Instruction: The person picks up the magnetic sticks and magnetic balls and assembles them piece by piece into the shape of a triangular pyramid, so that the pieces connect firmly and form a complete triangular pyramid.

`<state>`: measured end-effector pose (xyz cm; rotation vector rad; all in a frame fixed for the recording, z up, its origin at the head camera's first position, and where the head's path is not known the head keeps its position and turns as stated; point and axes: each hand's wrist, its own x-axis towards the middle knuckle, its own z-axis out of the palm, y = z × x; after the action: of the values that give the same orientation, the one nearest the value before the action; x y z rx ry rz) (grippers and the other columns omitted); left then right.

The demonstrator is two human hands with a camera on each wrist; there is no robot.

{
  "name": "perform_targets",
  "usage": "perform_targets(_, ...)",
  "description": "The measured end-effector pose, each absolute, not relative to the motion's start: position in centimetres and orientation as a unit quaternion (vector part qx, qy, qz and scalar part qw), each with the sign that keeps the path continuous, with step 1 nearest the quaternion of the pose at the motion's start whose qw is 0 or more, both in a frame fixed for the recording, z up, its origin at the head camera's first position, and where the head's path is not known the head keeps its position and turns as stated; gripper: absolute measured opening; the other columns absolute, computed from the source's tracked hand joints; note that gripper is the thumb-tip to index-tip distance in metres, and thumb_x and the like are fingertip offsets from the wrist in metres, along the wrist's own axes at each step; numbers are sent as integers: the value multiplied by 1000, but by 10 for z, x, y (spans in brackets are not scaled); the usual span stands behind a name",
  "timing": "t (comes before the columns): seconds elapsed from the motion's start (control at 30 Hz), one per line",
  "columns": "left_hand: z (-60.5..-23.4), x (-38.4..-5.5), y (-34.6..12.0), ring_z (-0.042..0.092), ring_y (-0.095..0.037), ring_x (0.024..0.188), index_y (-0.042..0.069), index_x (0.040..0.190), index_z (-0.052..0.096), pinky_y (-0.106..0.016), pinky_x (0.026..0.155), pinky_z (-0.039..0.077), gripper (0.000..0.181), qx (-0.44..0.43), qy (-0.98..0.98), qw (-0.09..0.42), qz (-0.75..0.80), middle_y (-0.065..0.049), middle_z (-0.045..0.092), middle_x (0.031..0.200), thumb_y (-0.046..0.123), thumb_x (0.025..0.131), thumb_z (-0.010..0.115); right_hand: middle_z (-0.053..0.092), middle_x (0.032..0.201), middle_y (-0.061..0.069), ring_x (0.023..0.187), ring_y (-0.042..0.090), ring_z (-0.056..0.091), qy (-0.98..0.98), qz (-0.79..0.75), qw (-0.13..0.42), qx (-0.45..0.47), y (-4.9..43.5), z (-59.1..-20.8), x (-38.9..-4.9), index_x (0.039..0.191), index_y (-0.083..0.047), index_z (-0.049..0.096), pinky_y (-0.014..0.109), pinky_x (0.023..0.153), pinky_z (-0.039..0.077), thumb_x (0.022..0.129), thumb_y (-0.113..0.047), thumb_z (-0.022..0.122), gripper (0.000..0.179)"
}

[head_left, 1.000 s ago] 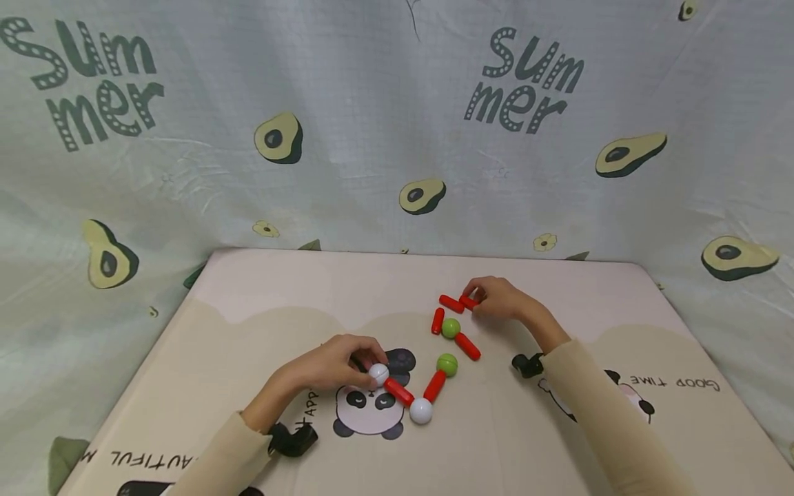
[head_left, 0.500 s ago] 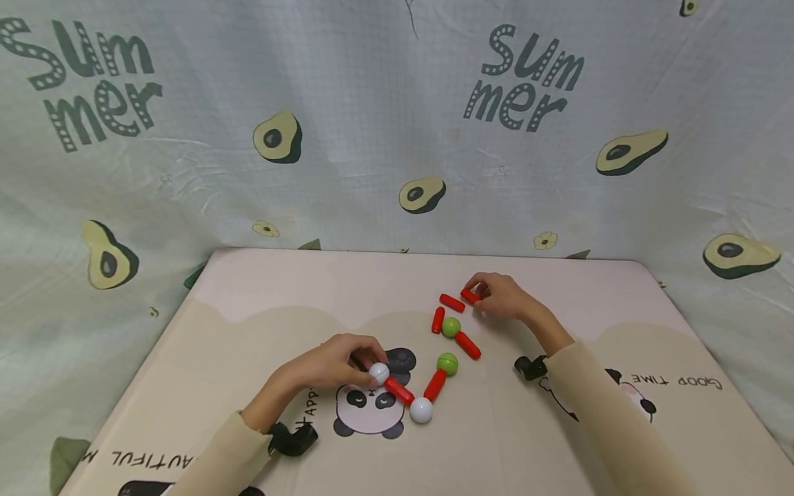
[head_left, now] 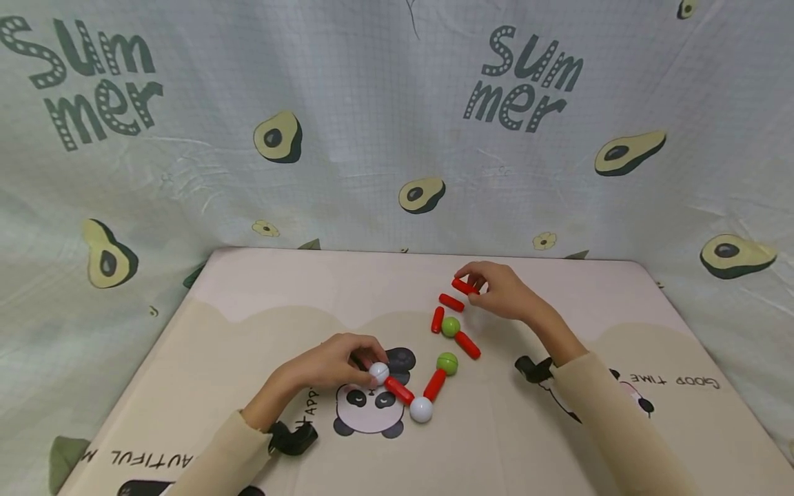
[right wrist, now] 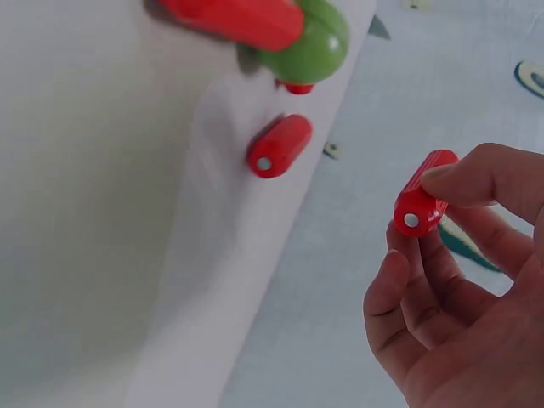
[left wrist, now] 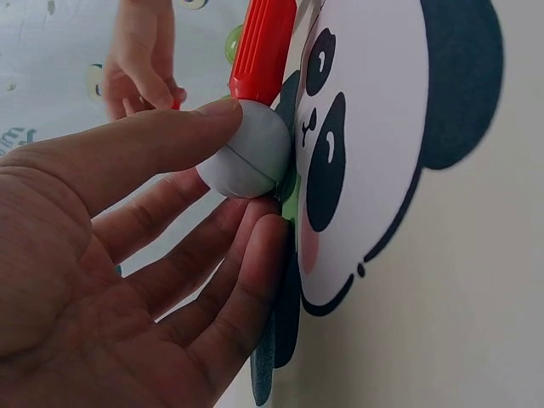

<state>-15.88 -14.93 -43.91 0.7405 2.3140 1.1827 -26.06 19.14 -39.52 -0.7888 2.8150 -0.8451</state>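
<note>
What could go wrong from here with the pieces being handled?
The red ribbed plastic-looking rod could slip, since the right hand holds it in a pinch. Lowering it might knock the other red cylindrical rod lying loose close by. If the left hand shifts, the white round ball it pinches might pull its ball-and-rod chain apart.

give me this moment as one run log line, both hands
left hand: pinches white ball joined to red connecting rod | right hand: holds metal-tipped red rod above table | nearby: loose red rod
</note>
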Motion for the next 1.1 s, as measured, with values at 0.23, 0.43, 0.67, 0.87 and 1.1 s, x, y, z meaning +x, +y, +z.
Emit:
perform_targets(0.23,-439,-159,-150,64,-17,96,12,114,71,-25,84,54,28,267,838,218,423,-1,72,104,8,87,79,69,105,4,97,20,62,909,-263,51,-320,178,-382,-243,128,-11,68,33,81,55,90,-4,68,39)
perform_targets(0.43,-441,-159,-150,64,-17,96,13,114,72,-25,84,54,28,266,838,219,424,-1,72,104,8,87,79,67,106,1,97,18,60,903,-247,74,-343,166,-378,-230,129,-18,68,29,79,54,89,-4,69,43)
perform_targets(0.67,-441,-160,-150,65,-17,96,12,114,72,-27,85,54,27,264,837,218,427,-1,72,104,9,88,79,67,103,-4,91,13,60,889,-241,115,-373,151,-379,-220,127,-22,70,28,78,54,90,-5,69,41)
perform_targets(0.87,-441,-161,-150,65,-16,96,9,117,70,-27,85,54,31,264,838,215,426,-2,72,106,10,88,79,69,107,-4,95,12,62,876,-236,165,-386,139,-382,-213,128,-20,69,26,80,55,90,-3,69,42)
perform_targets(1.1,-440,-161,-149,66,-14,96,10,116,70,-26,86,54,30,263,838,219,426,-2,73,105,11,88,80,71,108,-5,99,12,64,863,-218,204,-407,130,-393,-208,127,-19,69,27,83,56,89,-2,66,42)
